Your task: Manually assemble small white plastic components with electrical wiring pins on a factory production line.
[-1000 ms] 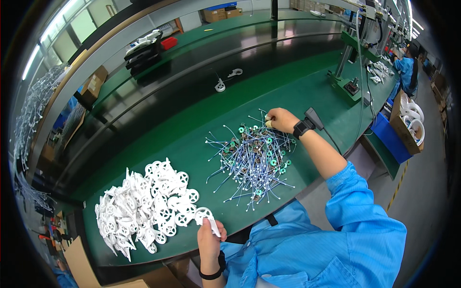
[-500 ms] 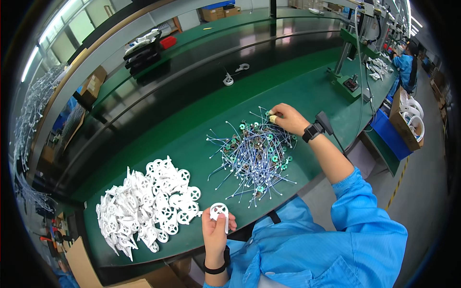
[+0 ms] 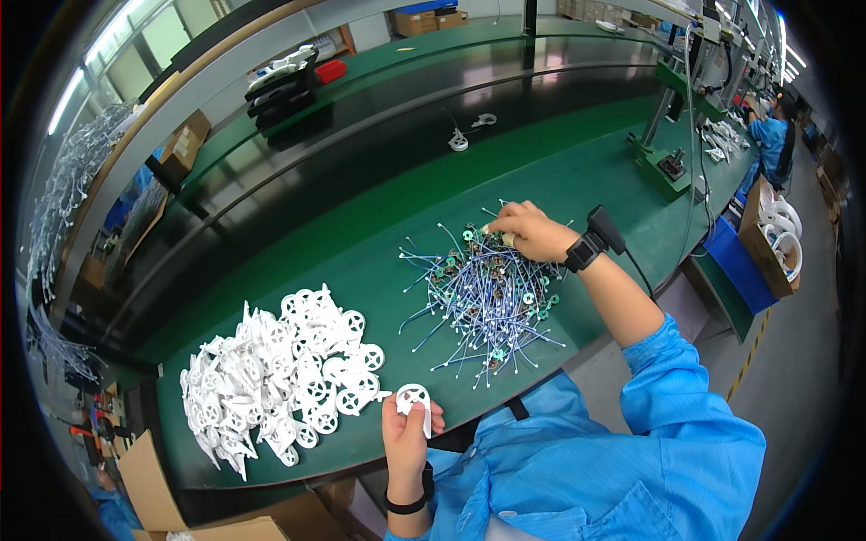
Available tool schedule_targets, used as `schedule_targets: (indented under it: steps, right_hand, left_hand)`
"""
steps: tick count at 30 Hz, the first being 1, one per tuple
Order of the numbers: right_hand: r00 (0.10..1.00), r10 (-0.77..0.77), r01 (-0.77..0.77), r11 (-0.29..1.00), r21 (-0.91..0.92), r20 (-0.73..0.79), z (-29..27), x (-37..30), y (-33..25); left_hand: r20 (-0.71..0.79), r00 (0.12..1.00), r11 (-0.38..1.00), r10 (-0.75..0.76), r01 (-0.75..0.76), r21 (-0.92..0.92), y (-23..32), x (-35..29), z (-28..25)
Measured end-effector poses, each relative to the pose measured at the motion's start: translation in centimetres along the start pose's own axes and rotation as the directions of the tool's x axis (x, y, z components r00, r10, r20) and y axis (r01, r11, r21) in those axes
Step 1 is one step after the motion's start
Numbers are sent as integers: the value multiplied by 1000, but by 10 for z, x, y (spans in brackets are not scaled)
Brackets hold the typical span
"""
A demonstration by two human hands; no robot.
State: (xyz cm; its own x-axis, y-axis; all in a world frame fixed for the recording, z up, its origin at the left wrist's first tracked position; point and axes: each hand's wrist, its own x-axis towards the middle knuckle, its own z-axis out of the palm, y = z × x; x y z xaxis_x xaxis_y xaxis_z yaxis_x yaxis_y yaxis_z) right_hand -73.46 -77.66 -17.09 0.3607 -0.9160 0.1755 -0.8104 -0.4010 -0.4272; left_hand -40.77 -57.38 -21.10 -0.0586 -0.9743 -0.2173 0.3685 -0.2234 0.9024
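My left hand (image 3: 403, 442) is closed around a white plastic part (image 3: 413, 390) with a round, spoked head and a straight stem, near the front edge of the table. My right hand (image 3: 538, 236) reaches into the far side of a tangled heap of thin blue wires (image 3: 483, 311) with small white ends and green ring-shaped pieces. Its fingers are bent and pressed together; what they grip is hidden among the wires. Pale yellow covers sit on some of its fingertips. Left of my left hand spreads a big pile of similar white plastic parts (image 3: 271, 388).
Two loose white pieces (image 3: 458, 141) lie at the far side of the green table (image 3: 361, 270). A green bench press (image 3: 663, 167) stands to the right. Beyond it are a blue bin (image 3: 738, 261), a carton of white rings (image 3: 767, 248) and a person in blue (image 3: 769, 140).
My right hand has shifted slightly left and down into the wire heap, with its fingers lower among the wires. My left hand still holds the white part. The whole view has shifted slightly.
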Motion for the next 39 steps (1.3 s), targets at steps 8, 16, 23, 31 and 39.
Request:
schedule_targets:
  steps: [8,16,23,31,39]
  right_hand:
    - [997,-50,51,999,-11,57,-8,-8,-13]
    - [842,328,108,676,729,-429,-41,-40,-3]
    - [842,350,255,413,874,-411,-44,-85,-36]
    - [906,235,300,229,926,-352,2,-106,-129]
    - [928,106,330,213,920,-358,32,-109,-145]
  left_hand:
    - [-5,999,999,-32,32,-15,-1,3,5]
    - [19,998,999,-52,52,0,3,1,2]
    - [177,973,899,-150,209,-384,15,12,24]
    - [346,927,693,-143,343,-633,24,10,41]
    - [383,924,741,5,254,-621,22,-2,36]
